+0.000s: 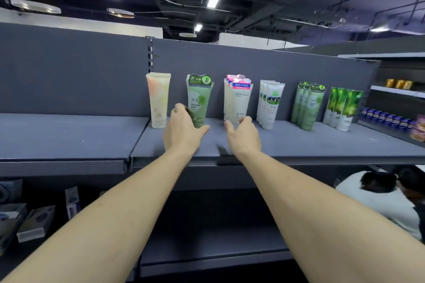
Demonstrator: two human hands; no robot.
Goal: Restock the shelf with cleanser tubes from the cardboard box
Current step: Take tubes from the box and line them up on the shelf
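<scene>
Both arms reach up to the grey shelf (287, 142), where cleanser tubes stand cap-down in short files running from near to far, labels facing out so a shopper can read them. The left hand (181, 126) is wrapped around the lower part of the green seaweed tube (199, 101), fingers curled behind it and thumb across its base, probably steadying it upright as it is set at the front of its file. The right hand (242, 132) holds nothing; it sits half open with fingers loosely bent just in front of the white tubes with pink tags (238, 101), near enough to nudge them straight (whether it touches them I cannot tell). To the left stands a peach tube (158, 99); to the right, milk-label tubes (270, 103) and more green ones. The cardboard box is out of view.
</scene>
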